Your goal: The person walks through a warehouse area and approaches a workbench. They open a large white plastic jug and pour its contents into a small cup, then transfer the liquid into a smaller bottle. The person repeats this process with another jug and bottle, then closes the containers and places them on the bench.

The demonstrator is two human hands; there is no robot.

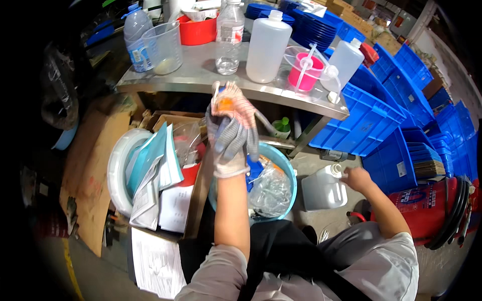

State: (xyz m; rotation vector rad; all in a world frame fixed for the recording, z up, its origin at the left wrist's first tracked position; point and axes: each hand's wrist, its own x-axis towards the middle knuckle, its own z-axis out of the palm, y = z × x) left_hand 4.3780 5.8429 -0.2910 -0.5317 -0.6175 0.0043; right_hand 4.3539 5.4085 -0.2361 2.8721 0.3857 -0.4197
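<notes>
Below the front edge of the steel table (201,60) sits a blue tub (293,183), and on the floor near its right front corner a whitish jug (321,194). A white bottle (266,52) stands near the middle of the front edge. The gloved left hand (232,131), just before that edge, has bent fingers, its hold unclear; the bare right hand (358,179) is curled by the jug's neck, whether gripping I cannot tell
</notes>
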